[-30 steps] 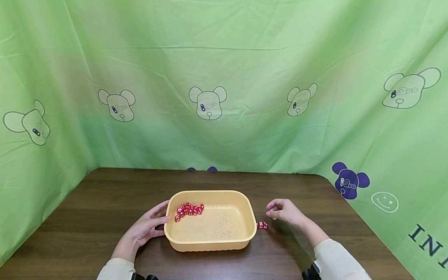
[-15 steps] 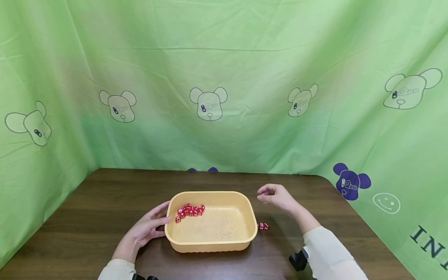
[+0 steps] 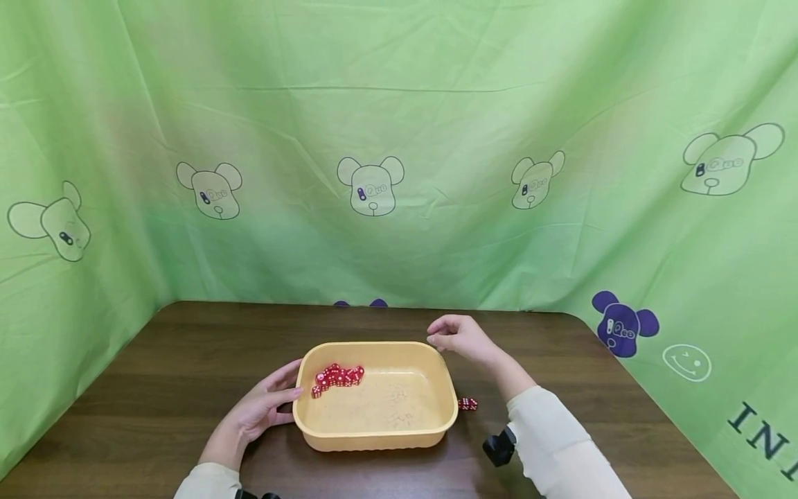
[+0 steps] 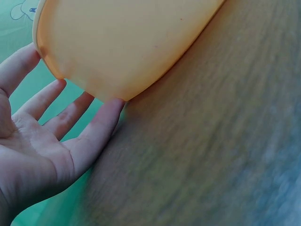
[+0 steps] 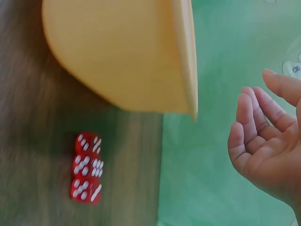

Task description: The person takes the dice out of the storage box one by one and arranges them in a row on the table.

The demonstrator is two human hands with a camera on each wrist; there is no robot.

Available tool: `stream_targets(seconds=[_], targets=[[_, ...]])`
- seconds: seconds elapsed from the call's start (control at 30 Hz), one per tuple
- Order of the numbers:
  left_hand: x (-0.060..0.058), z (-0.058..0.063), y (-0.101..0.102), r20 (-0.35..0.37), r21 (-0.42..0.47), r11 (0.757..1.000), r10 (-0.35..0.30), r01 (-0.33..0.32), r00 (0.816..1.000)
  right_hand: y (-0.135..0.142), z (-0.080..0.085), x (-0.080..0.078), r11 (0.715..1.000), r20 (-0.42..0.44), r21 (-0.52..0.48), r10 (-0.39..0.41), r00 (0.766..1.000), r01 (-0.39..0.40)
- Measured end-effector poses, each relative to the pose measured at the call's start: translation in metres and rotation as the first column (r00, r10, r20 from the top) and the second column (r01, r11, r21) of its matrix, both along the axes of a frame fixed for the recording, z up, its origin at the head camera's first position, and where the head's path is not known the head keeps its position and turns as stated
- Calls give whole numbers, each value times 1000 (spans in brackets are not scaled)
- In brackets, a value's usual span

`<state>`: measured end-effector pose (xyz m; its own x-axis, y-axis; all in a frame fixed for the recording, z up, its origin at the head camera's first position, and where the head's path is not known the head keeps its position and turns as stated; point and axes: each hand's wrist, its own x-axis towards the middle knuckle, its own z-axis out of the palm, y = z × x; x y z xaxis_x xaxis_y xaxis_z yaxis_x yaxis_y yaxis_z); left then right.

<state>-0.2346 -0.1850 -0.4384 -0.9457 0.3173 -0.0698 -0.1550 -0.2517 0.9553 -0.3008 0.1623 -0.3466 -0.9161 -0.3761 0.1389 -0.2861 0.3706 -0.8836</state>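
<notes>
A yellow plastic box (image 3: 374, 409) stands on the brown table, with several red dice (image 3: 339, 375) piled in its left back part. My left hand (image 3: 258, 407) touches the box's left end; in the left wrist view the spread, nearly straight fingers (image 4: 101, 125) meet its outer wall at their tips. My right hand (image 3: 464, 338) hovers by the back right corner of the box. The right wrist view shows the right hand's fingers (image 5: 245, 110) loosely bent with nothing between them. Three red dice (image 5: 87, 168) with white pips sit in a row on the table, close to the box's right end.
The dark wood-grain table (image 3: 224, 339) is bordered by a green curtain (image 3: 280, 256) printed with bear heads at the back and both sides. A black wrist device (image 3: 500, 447) sits at the right sleeve (image 3: 561, 436).
My right hand has moved left and farther back, from beside the row of dice to the box's back right corner. The left hand, the box and the dice have stayed in place.
</notes>
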Motion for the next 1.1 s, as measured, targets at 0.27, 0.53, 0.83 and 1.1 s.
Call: stream_targets(seconds=[0.27, 0.53, 0.83, 1.1], targets=[[1, 0, 0, -2, -1, 1000, -5, 5, 1000, -20, 1, -4, 999, -6, -27, 39, 999, -39], [0, 0, 0, -3, 8, 1000, -3, 3, 1000, -46, -1, -5, 998, -4, -35, 54, 999, -54], [-1, -2, -1, -8, 12, 1000, -5, 5, 1000, -75, -7, -4, 997, 11, -17, 78, 997, -78], [-1, -2, 0, -3, 13, 1000, -8, 8, 1000, -95, -20, -5, 992, 32, -19, 122, 992, -122]])
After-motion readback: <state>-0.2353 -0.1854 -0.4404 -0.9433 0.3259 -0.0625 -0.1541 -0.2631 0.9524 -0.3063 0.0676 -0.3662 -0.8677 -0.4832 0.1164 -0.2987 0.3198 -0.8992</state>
